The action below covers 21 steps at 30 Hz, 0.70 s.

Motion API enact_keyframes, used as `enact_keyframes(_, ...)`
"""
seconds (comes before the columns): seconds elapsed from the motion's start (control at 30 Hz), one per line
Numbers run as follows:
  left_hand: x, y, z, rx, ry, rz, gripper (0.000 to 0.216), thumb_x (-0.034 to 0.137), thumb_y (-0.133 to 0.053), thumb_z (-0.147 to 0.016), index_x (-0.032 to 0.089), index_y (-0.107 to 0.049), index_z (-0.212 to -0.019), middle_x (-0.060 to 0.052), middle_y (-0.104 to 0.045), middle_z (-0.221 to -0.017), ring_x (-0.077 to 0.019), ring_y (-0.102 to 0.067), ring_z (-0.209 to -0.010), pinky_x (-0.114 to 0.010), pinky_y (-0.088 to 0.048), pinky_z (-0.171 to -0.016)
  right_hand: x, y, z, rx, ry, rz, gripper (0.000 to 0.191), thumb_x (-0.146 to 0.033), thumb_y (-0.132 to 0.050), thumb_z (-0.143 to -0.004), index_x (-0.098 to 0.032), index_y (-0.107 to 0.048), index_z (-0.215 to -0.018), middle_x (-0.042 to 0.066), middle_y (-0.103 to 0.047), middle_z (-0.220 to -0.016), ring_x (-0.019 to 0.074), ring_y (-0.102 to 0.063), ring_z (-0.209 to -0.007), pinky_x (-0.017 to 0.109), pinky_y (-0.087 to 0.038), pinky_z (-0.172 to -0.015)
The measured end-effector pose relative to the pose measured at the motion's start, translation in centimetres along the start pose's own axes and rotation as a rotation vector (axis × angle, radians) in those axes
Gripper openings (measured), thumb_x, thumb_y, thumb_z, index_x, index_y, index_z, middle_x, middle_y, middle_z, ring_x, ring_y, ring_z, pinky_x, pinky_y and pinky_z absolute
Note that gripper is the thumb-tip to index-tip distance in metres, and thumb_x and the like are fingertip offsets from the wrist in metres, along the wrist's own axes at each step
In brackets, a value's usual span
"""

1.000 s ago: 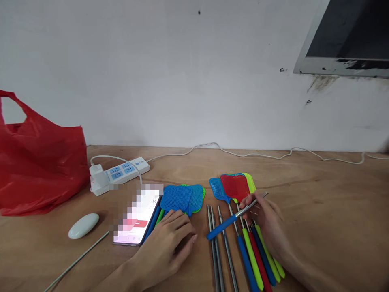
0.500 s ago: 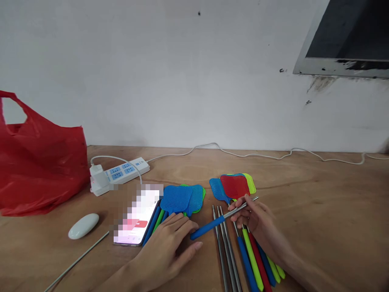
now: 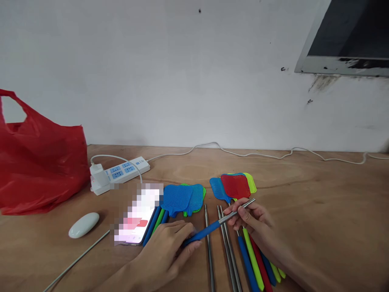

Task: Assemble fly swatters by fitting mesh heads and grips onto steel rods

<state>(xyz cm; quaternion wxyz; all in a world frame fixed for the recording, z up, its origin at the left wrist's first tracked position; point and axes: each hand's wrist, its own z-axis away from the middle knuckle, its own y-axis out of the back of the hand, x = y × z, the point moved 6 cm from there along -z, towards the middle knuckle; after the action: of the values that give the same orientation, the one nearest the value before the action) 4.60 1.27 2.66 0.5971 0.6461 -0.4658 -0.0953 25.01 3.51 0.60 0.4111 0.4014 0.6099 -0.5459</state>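
A blue handle (image 3: 202,233), fitted on a metal rod (image 3: 231,215), is held above the counter (image 3: 328,211), with no mesh head; three bare rods (image 3: 209,251) lie below, and the right-side swatters (image 3: 235,185) look assembled. Its long axis slants from near left to far right, rod tip foremost. The left hand (image 3: 167,247) has its grip round the handle's end; the right hand (image 3: 253,223) pinches the rod.

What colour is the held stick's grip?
The grip is blue, best seen in the head view.

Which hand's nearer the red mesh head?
Right. The right hand is just on the near side of the red mesh head; the left hand is farther off, to its left and closer to the camera.
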Motion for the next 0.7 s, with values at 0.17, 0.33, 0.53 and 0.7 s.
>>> enact_keyframes(0.17, -0.3, -0.1, -0.1, -0.04, 0.061, 0.049, 0.036, 0.031, -0.03, -0.105, 0.021, -0.053, -0.078, -0.001, -0.061, -0.071, -0.0183, -0.059, -0.064, -0.028, -0.038, -0.058, -0.8, 0.4, -0.1, 0.048, 0.049, -0.065, 0.024, -0.043, -0.081, -0.076, -0.021, -0.072, -0.076, 0.005, -0.073, -0.081, 0.0132, -0.061, -0.063, 0.024, -0.051, -0.058)
enact_keyframes(0.33, -0.8, -0.4, 0.0, -0.042, 0.068, 0.046, 0.037, 0.029, -0.029, -0.105, 0.022, -0.051, -0.076, -0.001, -0.062, -0.069, -0.0179, -0.06, -0.062, -0.028, -0.039, -0.058, -2.7, 3.4, -0.8, 0.262, 0.138, -0.126, 0.022, -0.038, -0.084, -0.071, -0.021, -0.071, -0.073, 0.002, -0.07, -0.073, 0.0113, -0.053, -0.059, 0.022, -0.046, -0.054)
enact_keyframes(0.53, 0.1, -0.2, 0.0, 0.08, -0.016, -0.112, 0.019, 0.024, -0.045, -0.094, 0.023, -0.045, -0.075, 0.002, -0.055, -0.06, -0.0163, -0.055, -0.053, -0.028, -0.031, -0.049, -2.5, 4.7, -0.9, 0.42, 0.138, -0.188, 0.025, -0.038, -0.087, -0.064, -0.021, -0.07, -0.068, 0.0, -0.067, -0.066, 0.0098, -0.048, -0.052, 0.021, -0.044, -0.048)
enact_keyframes(0.7, 0.1, 0.7, 0.0, 0.155, -0.034, -0.217, 0.017, 0.018, -0.048, -0.082, 0.023, -0.038, -0.069, 0.002, -0.054, -0.06, -0.0167, -0.053, -0.053, -0.028, -0.03, -0.051, -1.7, 4.4, -0.9, 0.393, 0.107, -0.192, 0.027, -0.041, -0.086, -0.065, -0.02, -0.07, -0.068, 0.0, -0.067, -0.065, 0.0083, -0.047, -0.052, 0.017, -0.042, -0.046)
